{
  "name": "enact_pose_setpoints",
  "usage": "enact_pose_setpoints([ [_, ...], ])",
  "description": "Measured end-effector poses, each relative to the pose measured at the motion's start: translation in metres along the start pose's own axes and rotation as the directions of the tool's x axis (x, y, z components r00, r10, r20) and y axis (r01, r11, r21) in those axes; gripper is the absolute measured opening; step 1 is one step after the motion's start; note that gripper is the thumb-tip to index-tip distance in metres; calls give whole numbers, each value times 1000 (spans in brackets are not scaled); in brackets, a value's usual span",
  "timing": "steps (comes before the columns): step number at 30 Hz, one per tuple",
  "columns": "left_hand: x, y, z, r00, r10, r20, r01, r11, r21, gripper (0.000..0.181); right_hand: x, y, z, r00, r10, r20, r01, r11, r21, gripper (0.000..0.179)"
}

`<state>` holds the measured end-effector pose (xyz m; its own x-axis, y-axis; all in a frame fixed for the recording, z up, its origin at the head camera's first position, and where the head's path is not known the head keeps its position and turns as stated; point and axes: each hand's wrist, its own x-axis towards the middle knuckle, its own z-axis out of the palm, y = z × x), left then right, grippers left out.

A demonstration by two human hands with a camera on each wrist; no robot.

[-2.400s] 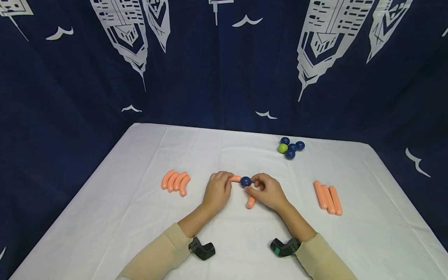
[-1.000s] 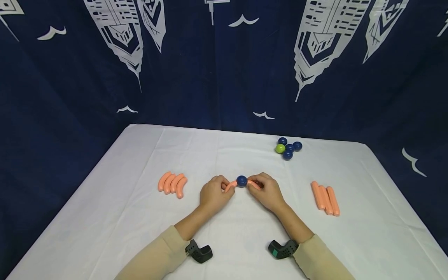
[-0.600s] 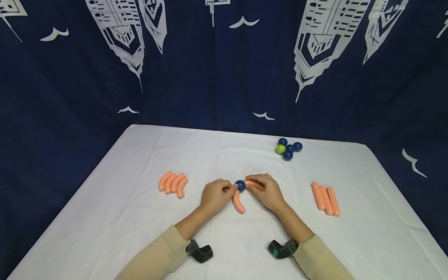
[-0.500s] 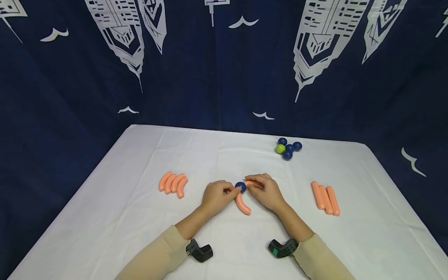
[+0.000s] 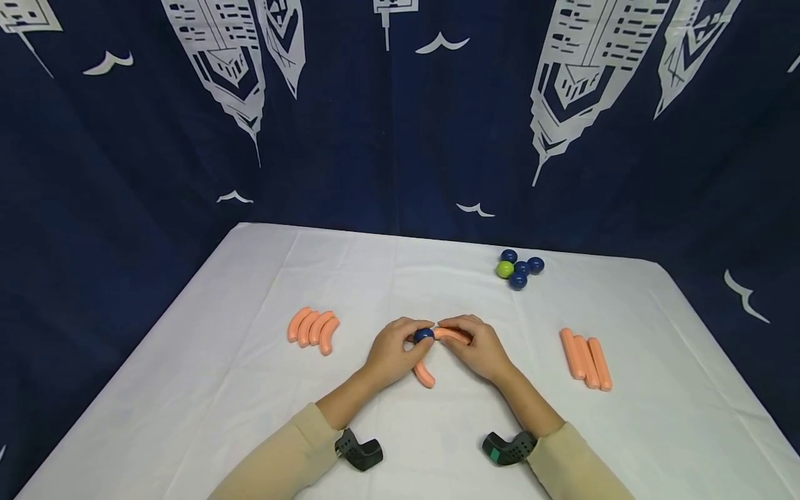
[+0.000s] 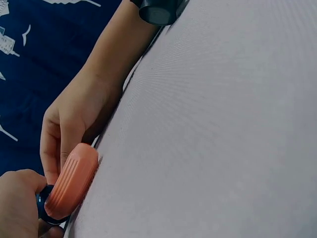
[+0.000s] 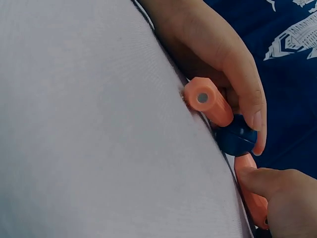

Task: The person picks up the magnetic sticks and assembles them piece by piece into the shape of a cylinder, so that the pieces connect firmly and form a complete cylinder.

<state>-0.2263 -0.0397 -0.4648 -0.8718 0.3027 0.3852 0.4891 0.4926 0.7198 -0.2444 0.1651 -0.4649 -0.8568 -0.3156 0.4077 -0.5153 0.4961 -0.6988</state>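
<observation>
In the middle of the head view, my left hand (image 5: pixel 394 353) pinches a dark blue ball (image 5: pixel 423 335) between thumb and fingers. A curved orange magnetic rod (image 5: pixel 425 376) extends from the ball toward me. In the right wrist view, this rod's free end (image 7: pixel 202 97) shows a round metal disc. To the right, my right hand (image 5: pixel 480 348) grips a second orange rod (image 5: pixel 453 336), its thumb pressed along the side (image 7: pixel 251 198). That rod's inner end meets the ball. The left hand's fingers partly cover the ball.
Several curved orange rods (image 5: pixel 314 329) lie side by side at the left. Three straight orange rods (image 5: pixel 586 360) lie at the right. Toward the back edge sits a cluster of blue balls (image 5: pixel 518 280) with one green ball (image 5: pixel 505 269). A white cloth (image 5: pixel 250 430) covers the table.
A second ago my left hand held the left rod, level with the ball. That rod has since swung round toward me, and the left hand has shifted onto the ball. My right hand keeps its rod.
</observation>
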Motion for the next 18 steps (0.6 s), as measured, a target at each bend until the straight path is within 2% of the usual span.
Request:
enact_pose_setpoints([
  [5,2,1,-1,1000,-1,-20,2,1000,16,23,2,-1,0,999,20,-37,-21,999,-27,22],
  [10,3,1,-2,999,-11,-39,11,1000,-12,19,4,-2,0,998,32,-49,-35,998,-46,21],
  [15,1,-1,-1,1000,-8,-14,7,1000,-25,22,3,-2,0,995,78,-62,-82,995,-57,22],
  [18,0,-1,1,1000,12,25,-12,1000,15,30,1,-2,0,994,94,-60,-97,994,-47,22],
])
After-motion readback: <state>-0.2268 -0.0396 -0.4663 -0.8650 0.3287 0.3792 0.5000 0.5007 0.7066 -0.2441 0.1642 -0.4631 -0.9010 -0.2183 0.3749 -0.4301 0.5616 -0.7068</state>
